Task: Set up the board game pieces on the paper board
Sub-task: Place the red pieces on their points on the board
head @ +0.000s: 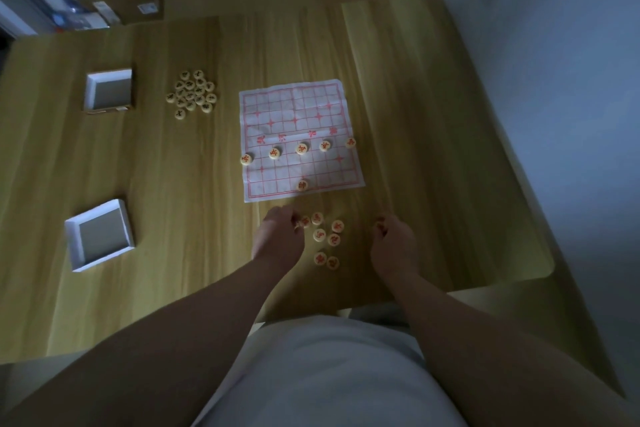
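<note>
Dimly lit, the left hand point(280, 236) pinches one of the loose red discs point(325, 239) on the table point(173, 218) just short of the board point(311, 108). The right hand point(391, 239) is curled beside them, but whether it holds anything cannot be told. Six discs already sit on the board, five in a row and one at the near edge. Small, stiff and probably light, each is best taken by its rim. Being round, they lie flat, faces up, with no long axis. The creased paper runs lengthwise away from the person, slightly skewed, and may slide.
</note>
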{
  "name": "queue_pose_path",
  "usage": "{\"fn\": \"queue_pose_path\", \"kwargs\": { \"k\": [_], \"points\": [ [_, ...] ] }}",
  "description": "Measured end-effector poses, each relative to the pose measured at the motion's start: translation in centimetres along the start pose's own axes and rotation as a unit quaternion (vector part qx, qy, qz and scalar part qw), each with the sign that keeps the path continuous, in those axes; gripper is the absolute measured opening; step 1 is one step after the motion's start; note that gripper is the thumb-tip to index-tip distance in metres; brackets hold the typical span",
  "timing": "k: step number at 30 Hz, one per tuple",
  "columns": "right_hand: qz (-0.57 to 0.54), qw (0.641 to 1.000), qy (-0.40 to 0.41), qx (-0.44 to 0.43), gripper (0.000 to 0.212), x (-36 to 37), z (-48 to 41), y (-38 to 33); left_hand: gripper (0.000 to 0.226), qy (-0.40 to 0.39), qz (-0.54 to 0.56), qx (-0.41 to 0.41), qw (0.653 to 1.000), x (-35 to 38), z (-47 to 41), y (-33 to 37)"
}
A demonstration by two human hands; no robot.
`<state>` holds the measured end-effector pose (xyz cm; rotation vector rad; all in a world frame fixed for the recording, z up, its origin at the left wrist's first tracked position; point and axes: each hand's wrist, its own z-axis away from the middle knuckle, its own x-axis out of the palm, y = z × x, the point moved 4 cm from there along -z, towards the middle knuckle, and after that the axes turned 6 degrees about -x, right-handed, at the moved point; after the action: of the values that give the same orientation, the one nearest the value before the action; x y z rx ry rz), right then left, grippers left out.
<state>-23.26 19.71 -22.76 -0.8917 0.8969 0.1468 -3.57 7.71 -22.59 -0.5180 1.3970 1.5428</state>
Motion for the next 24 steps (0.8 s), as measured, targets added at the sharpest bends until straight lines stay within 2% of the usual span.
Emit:
{"fn": "queue_pose_path", "kwargs": {
  "k": [5,10,19,21,24],
  "points": [
    [0.005,1.000,-0.010,-0.001,0.022,-0.4,0.1,0.0,0.011,-0.013,-0.030,0.078,0.996,1.2,-0.3,2.5],
    [0.056,0.998,-0.009,-0.025,0.030,-0.8,0.4,0.3,0.026,-0.040,-0.138,0.203,0.968,2.9,-1.2,5.9],
    [0.090,0.992,-0.039,-0.082,0.031,-1.5,-1.0,1.1,0.020,-0.069,-0.243,0.301,0.920,3.8,-1.7,8.5],
    [0.093,0.990,-0.051,-0.090,0.029,-1.5,-1.4,1.0,0.018,-0.065,-0.224,0.301,0.925,3.4,-2.0,8.2],
    [0.082,0.988,-0.071,-0.106,0.024,-1.4,-1.9,0.5,0.022,-0.010,-0.148,0.235,0.961,2.2,-3.2,7.2]
  ]
}}
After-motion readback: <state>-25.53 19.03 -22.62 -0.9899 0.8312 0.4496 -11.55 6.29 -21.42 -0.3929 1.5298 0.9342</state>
